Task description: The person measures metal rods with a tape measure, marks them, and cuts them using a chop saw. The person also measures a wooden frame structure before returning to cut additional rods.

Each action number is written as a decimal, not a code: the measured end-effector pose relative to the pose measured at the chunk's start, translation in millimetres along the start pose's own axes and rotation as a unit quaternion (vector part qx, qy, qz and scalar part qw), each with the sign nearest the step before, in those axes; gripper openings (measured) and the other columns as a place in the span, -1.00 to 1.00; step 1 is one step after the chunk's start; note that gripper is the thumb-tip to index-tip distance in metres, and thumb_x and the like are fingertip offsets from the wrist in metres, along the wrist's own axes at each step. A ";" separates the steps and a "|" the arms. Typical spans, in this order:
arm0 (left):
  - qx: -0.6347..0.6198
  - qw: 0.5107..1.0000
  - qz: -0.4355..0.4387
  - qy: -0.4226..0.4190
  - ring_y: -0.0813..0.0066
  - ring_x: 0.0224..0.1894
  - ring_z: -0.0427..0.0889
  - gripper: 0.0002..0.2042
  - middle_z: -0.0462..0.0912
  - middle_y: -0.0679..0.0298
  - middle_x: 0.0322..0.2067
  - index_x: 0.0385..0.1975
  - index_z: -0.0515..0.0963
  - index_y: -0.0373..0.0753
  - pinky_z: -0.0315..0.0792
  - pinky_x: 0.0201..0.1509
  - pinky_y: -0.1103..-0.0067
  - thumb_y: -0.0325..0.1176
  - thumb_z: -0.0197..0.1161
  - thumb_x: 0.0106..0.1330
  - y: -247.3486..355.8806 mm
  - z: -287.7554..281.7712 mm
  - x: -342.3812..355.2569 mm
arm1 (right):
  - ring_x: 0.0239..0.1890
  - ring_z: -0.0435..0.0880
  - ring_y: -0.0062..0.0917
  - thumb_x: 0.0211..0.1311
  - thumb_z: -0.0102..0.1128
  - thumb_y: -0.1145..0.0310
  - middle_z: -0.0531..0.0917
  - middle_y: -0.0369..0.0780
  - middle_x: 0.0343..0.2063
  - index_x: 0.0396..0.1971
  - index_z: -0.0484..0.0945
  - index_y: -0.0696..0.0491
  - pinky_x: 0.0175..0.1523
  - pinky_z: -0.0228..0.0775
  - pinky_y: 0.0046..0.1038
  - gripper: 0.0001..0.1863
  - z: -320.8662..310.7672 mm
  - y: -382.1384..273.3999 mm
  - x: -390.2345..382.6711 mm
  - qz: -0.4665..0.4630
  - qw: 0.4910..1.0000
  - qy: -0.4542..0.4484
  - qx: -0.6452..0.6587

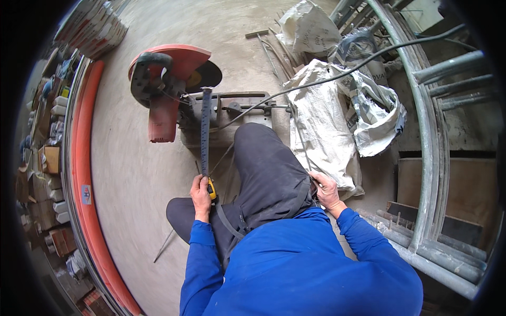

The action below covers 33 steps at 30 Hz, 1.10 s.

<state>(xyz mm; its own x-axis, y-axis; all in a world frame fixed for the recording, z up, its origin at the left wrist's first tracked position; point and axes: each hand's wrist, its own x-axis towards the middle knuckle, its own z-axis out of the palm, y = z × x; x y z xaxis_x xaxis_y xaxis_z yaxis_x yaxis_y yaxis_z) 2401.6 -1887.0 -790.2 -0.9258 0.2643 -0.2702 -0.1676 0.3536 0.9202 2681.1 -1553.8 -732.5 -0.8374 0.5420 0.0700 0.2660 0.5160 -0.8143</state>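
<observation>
My left hand (201, 197) is closed round a yellow and black tape measure (212, 189). Its blade (205, 131) runs out away from me, and the hooked tip is beside a red cut-off saw (162, 118). The saw's metal base and clamp (247, 108) lie just beyond my knee. By my right thigh, my right hand (327, 193) has its fingers curled round the near end of a thin metal rod (301, 138), which slants away towards the clamp. The fingertips of that hand are partly hidden.
White woven sacks (321, 121) lie to the right of the saw, next to steel scaffold frames (421, 116). A dark cable (358, 66) crosses above the sacks. A long orange roll (87, 158) and cluttered shelves line the left. Thin rods (164, 245) lie on the floor.
</observation>
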 end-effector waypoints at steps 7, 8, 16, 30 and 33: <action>0.025 0.999 -0.027 0.016 0.48 -0.21 0.66 -0.73 0.74 0.21 -0.27 -0.07 0.64 -0.30 0.51 -0.05 0.52 -0.23 0.18 0.47 13.1 -0.3 -6.3 | -0.15 0.76 -0.11 0.29 0.16 0.63 0.75 0.01 -0.21 0.05 0.66 0.13 -0.03 0.56 -0.29 -0.66 -2.9 8.2 -2.3 0.021 0.998 -0.056 -0.029; 0.039 0.999 -0.008 0.014 0.39 -0.18 0.69 -0.71 0.75 0.16 -0.25 -0.05 0.64 -0.29 0.52 -0.02 0.48 -0.20 0.18 0.46 16.6 -0.5 -7.3 | -0.15 0.76 -0.10 0.31 0.16 0.61 0.75 0.01 -0.21 0.08 0.66 0.12 -0.03 0.56 -0.29 -0.64 -9.9 11.1 -0.4 -0.010 0.996 -0.079 -0.051; 0.085 0.995 0.048 0.021 0.01 -0.02 0.70 -0.68 0.73 -0.02 -0.14 -0.05 0.64 -0.24 0.52 0.07 0.28 -0.14 0.17 0.41 37.8 1.3 -15.6 | -0.24 0.72 -0.54 0.40 0.14 0.57 0.79 -0.11 -0.30 0.07 0.66 0.20 -0.06 0.54 -0.47 -0.71 -83.8 27.8 47.9 0.082 0.922 -0.364 -0.100; -0.178 0.914 0.107 0.349 0.65 -0.35 0.60 -0.74 0.72 0.31 -0.35 -0.14 0.62 -0.23 0.47 -0.24 0.65 -0.17 0.11 0.56 96.3 -197.7 -146.3 | 0.24 0.57 -0.30 0.31 0.26 -0.05 0.68 -0.22 0.10 0.01 0.66 0.03 0.46 0.19 -0.12 -0.51 234.3 -273.5 23.7 -0.621 0.552 -0.557 0.005; -0.187 0.888 0.064 0.416 0.67 -0.38 0.58 -0.74 0.70 0.31 -0.38 -0.19 0.61 -0.24 0.45 -0.27 0.65 -0.17 0.11 0.54 75.9 -195.6 -187.6 | 0.12 0.62 -0.45 0.38 0.13 -0.12 0.75 -0.31 -0.12 -0.09 0.74 -0.13 0.36 0.24 -0.18 -0.58 267.7 -256.7 -9.2 -0.634 0.436 -0.627 -0.124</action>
<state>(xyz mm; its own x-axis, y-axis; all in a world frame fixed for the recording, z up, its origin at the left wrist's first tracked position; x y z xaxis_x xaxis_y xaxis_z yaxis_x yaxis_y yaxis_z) 2496.3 -2085.3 -614.3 -0.8493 -0.5279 0.0022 -0.0008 0.0055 1.0000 2492.7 -1868.8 -678.3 0.0515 -0.9911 -0.1224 -0.8767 0.0139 -0.4809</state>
